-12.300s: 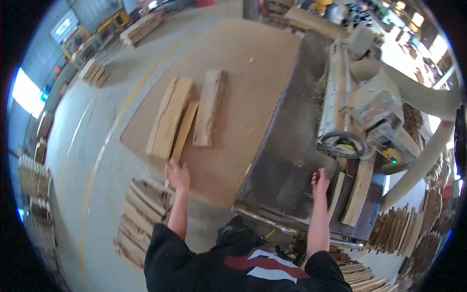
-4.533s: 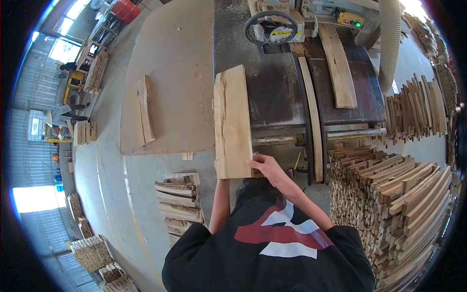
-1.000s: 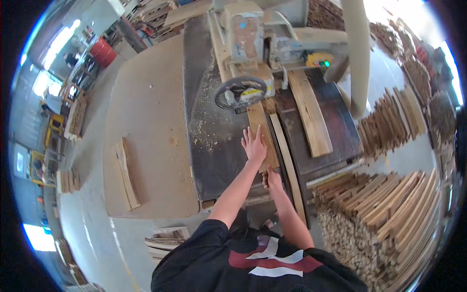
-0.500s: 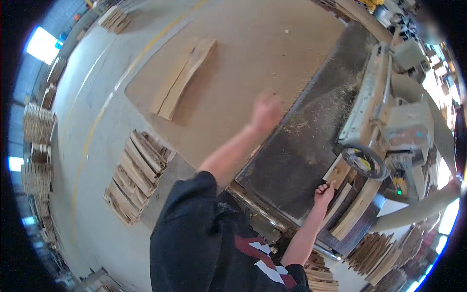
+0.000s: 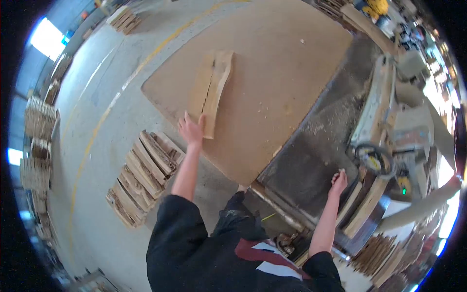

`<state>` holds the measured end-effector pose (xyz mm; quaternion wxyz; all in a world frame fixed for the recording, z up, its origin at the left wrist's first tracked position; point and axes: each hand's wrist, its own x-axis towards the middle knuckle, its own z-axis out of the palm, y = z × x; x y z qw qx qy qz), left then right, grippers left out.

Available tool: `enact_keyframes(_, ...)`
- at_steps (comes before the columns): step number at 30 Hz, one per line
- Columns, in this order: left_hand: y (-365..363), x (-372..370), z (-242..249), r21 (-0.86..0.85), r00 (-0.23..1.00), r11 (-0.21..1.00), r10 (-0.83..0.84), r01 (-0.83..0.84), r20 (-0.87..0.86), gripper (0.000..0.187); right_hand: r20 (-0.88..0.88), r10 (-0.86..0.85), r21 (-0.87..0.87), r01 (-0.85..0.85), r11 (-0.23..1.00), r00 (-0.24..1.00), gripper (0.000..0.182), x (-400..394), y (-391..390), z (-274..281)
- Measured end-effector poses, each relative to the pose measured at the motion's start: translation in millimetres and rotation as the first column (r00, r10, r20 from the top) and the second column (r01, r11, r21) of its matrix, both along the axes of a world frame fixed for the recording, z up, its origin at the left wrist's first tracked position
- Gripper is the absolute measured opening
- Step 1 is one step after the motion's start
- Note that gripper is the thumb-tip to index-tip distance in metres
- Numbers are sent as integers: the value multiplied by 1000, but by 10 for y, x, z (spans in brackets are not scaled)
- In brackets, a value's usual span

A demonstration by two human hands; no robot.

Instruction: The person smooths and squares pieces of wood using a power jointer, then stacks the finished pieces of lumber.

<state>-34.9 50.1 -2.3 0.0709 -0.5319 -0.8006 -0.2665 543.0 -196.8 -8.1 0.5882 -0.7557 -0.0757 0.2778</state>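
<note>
A pale wooden board (image 5: 214, 92) with a long dark crack and a wavy right edge lies on the brown tabletop (image 5: 272, 63). At its near left corner my left hand (image 5: 191, 129) is open, fingers spread, the thumb over the board's end. Above the dark metal saw table (image 5: 301, 173), my right hand (image 5: 339, 182) is closed, fingers curled together. What it may hold is too small to make out. Just right of it, wood strips (image 5: 367, 207) lie beside the machine's round guard (image 5: 374, 160).
On the floor to the left stands a stack of rough-edged boards (image 5: 146, 170). More wood strips (image 5: 373, 253) are piled at lower right. The machine's long beam (image 5: 372, 107) runs along the right side. Sawdust lies scattered on the dark table.
My left hand has swung left from mid-table to the cracked board. My right hand has come away from the short wood piece by the guard, which no longer shows there. The view has shifted.
</note>
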Motion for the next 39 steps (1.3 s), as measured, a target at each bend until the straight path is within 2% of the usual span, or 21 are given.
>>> enact_keyframes(4, -1259, 492, 185, -99, 989, 995, -3, 18, 151, 88, -131, -7, 105, 21, 994, 991, 23, -616, -427, -52)
enact_keyframes(5, -1478, 449, 13, -113, 922, 991, -23, 72, 385, 86, -131, 24, 66, -16, 998, 991, 24, -847, -550, 17)
enact_keyframes(7, -1758, 318, -114, -220, 624, 942, 14, 253, 782, 79, 3, 171, -81, -170, 982, 985, 34, -1393, -772, 268)
enact_keyframes(8, -1903, 307, -62, -293, 418, 875, 118, 385, 901, 73, 251, 310, -158, -277, 948, 917, 45, -1677, -900, 480)
enact_keyframes(9, -2067, 374, -86, -302, 438, 838, 85, 454, 895, 73, 181, 347, -189, -314, 930, 920, 54, -1938, -967, 580)
enact_keyframes(11, -2377, 624, -176, -134, 504, 896, -110, 423, 857, 56, 562, 536, -153, -558, 816, 630, 66, -2345, -1165, 522)
enact_keyframes(13, -2745, 1003, 236, -138, 465, 832, -155, 537, 871, 54, 569, 664, -120, -750, 650, 485, 73, -2665, -1332, 1050)
enact_keyframes(14, -2887, 1190, 521, -114, 417, 802, -179, 587, 891, 52, 558, 662, -108, -747, 656, 501, 73, -2829, -1391, 1061)
enact_keyframes(16, -3117, 1432, 862, -156, 429, 684, -249, 712, 868, 49, 694, 660, -227, -783, 579, 287, 69, -3110, -1457, 1030)
enact_keyframes(17, -3251, 1513, 711, -106, 382, 681, -268, 724, 885, 48, 739, 542, -68, -757, 650, 400, 67, -3145, -1455, 906)
enact_keyframes(19, -3337, 1641, 624, -41, 338, 688, -302, 725, 891, 48, 772, 504, -87, -720, 689, 389, 67, -3002, -1626, 946)
enact_keyframes(20, -3347, 1710, 680, -40, 263, 591, -297, 806, 918, 53, 796, 467, -116, -660, 742, 385, 66, -2892, -1717, 962)
enact_keyframes(22, -3329, 1802, 657, -41, 193, 472, -277, 881, 941, 58, 643, 395, -44, -484, 874, 656, 60, -2669, -1825, 978)
enact_keyframes(24, -3257, 1911, 488, -43, 245, 379, -503, 924, 829, 75, 461, 398, -156, -368, 916, 794, 51, -2328, -1981, 976)
enact_keyframes(25, -3323, 1945, 470, -234, 413, 346, -654, 908, 634, 87, 408, 434, -155, -408, 900, 803, 48, -2140, -2090, 909)
enact_keyframes(28, -3531, 2117, 162, -180, 357, 308, -794, 934, 491, 89, 419, 368, -54, -382, 923, 830, 42, -2003, -2553, 339)
enact_keyframes(29, -3574, 2153, 88, -139, 266, 227, -850, 964, 456, 91, 129, 402, -63, -397, 916, 906, 40, -2017, -2758, 204)
enact_keyframes(30, -3650, 2207, 79, -148, 249, 203, -857, 968, 452, 91, -171, 395, -60, -410, 910, 903, 39, -2064, -2913, 128)
enact_keyframes(31, -3765, 2257, 74, -218, 237, 162, -892, 963, 386, 90, -178, 371, -59, -386, 921, 912, 39, -2156, -3049, 126)
enact_keyframes(33, -3931, 2323, 68, -262, 188, 100, -923, 960, 336, 86, -636, 63, 81, -14, 997, 769, 40, -2348, -3321, 130)
enact_keyframes(39, -3863, 2815, 58, -260, 118, 59, -969, 964, 217, 78, -718, -29, 211, 258, 943, 695, 37, -2448, -3392, -203)
